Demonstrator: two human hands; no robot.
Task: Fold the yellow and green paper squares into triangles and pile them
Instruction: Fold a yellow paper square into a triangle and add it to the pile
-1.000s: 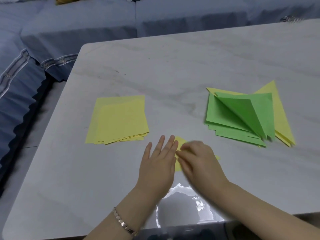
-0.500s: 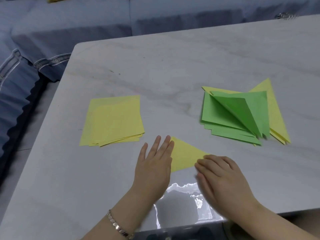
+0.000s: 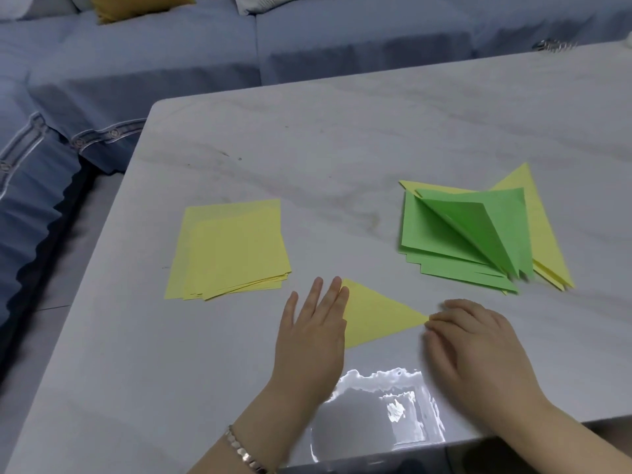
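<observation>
A yellow paper folded into a triangle [image 3: 374, 314] lies flat near the table's front edge. My left hand [image 3: 313, 331] lies flat with straight fingers on its left side. My right hand [image 3: 473, 343] has its fingertips at the triangle's right tip, fingers loosely bent and pressing down. A stack of unfolded yellow squares [image 3: 229, 249] sits to the left. To the right lies a pile of folded triangles: green ones [image 3: 455, 241] on top, the uppermost sprung partly open, and yellow ones [image 3: 543, 230] under them.
The marble-look table [image 3: 342, 138] has a rounded far-left corner and a glossy reflection at the front edge. A blue sofa [image 3: 171, 63] runs along the back and left. A small metallic object [image 3: 554, 45] sits at the table's far right edge.
My right hand slid rightward along the folded yellow paper from its middle to the right tip, uncovering the triangle. The left hand stayed pressing on the left side.
</observation>
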